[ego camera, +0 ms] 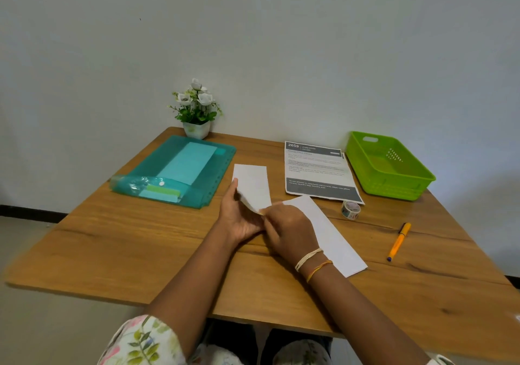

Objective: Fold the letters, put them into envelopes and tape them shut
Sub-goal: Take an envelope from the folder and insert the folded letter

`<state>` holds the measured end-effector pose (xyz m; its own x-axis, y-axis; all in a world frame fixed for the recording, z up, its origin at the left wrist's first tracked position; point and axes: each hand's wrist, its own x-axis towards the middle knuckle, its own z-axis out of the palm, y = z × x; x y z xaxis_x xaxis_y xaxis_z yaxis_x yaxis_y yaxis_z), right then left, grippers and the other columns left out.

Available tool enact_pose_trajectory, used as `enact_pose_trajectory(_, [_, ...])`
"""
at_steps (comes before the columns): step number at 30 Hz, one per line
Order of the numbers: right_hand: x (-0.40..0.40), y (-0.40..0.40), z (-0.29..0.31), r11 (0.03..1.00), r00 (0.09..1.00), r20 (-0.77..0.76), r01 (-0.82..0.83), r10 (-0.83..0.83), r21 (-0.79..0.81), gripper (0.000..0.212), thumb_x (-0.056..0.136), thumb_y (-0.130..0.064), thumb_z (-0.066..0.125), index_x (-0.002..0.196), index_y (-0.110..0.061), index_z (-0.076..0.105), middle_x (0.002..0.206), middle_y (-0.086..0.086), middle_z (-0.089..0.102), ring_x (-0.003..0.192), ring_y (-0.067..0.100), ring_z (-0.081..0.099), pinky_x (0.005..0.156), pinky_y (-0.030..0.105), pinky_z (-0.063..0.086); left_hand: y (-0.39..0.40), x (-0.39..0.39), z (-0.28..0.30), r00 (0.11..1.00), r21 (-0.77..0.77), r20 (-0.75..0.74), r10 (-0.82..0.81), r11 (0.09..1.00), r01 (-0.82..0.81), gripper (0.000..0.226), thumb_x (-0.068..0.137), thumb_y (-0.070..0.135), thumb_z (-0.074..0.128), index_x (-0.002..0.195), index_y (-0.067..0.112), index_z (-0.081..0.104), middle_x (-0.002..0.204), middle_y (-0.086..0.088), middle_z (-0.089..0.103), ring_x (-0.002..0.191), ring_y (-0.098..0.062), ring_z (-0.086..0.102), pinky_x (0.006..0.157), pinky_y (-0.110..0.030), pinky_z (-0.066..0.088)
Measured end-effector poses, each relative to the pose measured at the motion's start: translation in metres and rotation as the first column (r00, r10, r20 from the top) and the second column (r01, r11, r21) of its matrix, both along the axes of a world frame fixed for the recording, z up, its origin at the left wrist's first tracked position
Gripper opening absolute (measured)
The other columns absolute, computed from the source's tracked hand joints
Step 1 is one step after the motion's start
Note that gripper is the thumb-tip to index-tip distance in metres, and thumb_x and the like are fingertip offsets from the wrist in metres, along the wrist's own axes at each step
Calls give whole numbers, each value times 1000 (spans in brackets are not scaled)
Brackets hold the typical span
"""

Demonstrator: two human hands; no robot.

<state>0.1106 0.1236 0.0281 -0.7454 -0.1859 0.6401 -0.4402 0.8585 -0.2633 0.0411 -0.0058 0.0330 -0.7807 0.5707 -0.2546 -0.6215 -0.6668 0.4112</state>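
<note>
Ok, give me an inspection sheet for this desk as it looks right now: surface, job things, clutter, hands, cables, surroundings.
Surface: wooden table, set against a wall.
Job's things: white envelope held up over the table; folded white letter lying flat beside it; tape roll on the table; printed sheet flat by the green basket.
Clutter: teal folder with papers inside; orange pen; potted flowers at the far edge.
Hands: left hand grips the envelope's side; right hand pinches its near end.
Cables: nothing seen.
Surroundings: plain pale wall; floor beyond the table's left edge.
</note>
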Motion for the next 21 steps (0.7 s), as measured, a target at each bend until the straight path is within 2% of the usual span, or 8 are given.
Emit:
enact_pose_trajectory(3, [4, 1, 1, 997, 996, 76, -33, 39, -75, 27, 87, -36, 57, 90, -14, 73, 94, 0, 71, 87, 17, 62, 76, 34, 50, 1, -3, -8, 998, 36, 29, 59, 998, -60, 63, 85, 50, 57, 131, 9, 52, 110, -24, 68, 88, -39, 69, 84, -51, 53])
enact_pose_trajectory(5, [2, 1, 4, 980, 991, 126, -19, 44, -199, 28, 89, -39, 56, 94, -16, 71, 96, -2, 69, 88, 11, 60, 76, 32, 50, -2, -5, -13, 998, 41, 16, 61, 997, -61, 59, 81, 43, 60, 129, 9, 53, 109, -25, 68, 89, -40, 68, 87, -53, 51])
enact_pose_trajectory(7, [-2, -1, 8, 967, 989, 145, 10, 28, -255, 23, 87, -37, 62, 99, -19, 70, 101, -3, 68, 92, 9, 59, 75, 27, 53, -4, -7, -15, 998, 42, 11, 67, 997, -67, 57, 79, 39, 59, 127, 8, 53, 104, -26, 69, 87, -40, 68, 86, -53, 52])
enact_pose_trajectory(13, [-13, -8, 13, 984, 971, 239, 15, 29, -180, 36, 75, -38, 75, 106, -21, 70, 112, -4, 68, 101, 11, 58, 86, 20, 46, -2, -11, -19, 990, -45, 12, 140, 989, -140, 49, 83, 35, 55, 124, 9, 56, 96, -20, 72, 91, -33, 64, 96, -48, 46])
enact_pose_trajectory(17, [-12, -10, 11, 988, 973, 230, 16, 19, -151, 34, 76, -34, 75, 107, -19, 71, 111, -2, 69, 101, 13, 59, 85, 21, 47, -2, -12, -20, 987, -62, 15, 157, 986, -156, 45, 85, 35, 55, 120, 9, 57, 97, -19, 72, 89, -32, 66, 90, -46, 51])
enact_pose_trajectory(21, [-12, -13, 13, 997, 986, 161, 55, -47, -44, 28, 81, -31, 69, 104, -17, 72, 106, 1, 71, 94, 17, 63, 78, 25, 50, -1, -10, -20, 991, -63, -15, 136, 989, -137, 46, 83, 35, 56, 121, 9, 57, 96, -18, 72, 82, -31, 69, 85, -43, 53])
